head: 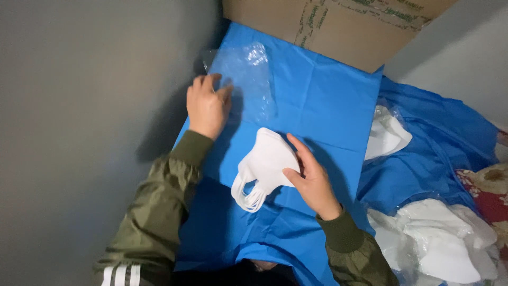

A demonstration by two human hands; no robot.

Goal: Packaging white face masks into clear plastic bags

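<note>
My right hand (312, 177) grips a folded stack of white face masks (266, 161) by its right edge, with the ear loops hanging down at the lower left. The stack hovers just over a blue cloth-covered surface (323, 100). My left hand (208, 106) rests with curled fingers on the near left corner of a clear plastic bag (248, 74) that lies flat on the blue cloth, further back. Both arms wear olive green sleeves.
A brown cardboard box (338, 26) stands at the far end of the blue cloth. To the right, more white masks (444, 238) lie in clear bags on blue cloth, with another bagged mask (386, 135) behind. A grey wall runs along the left.
</note>
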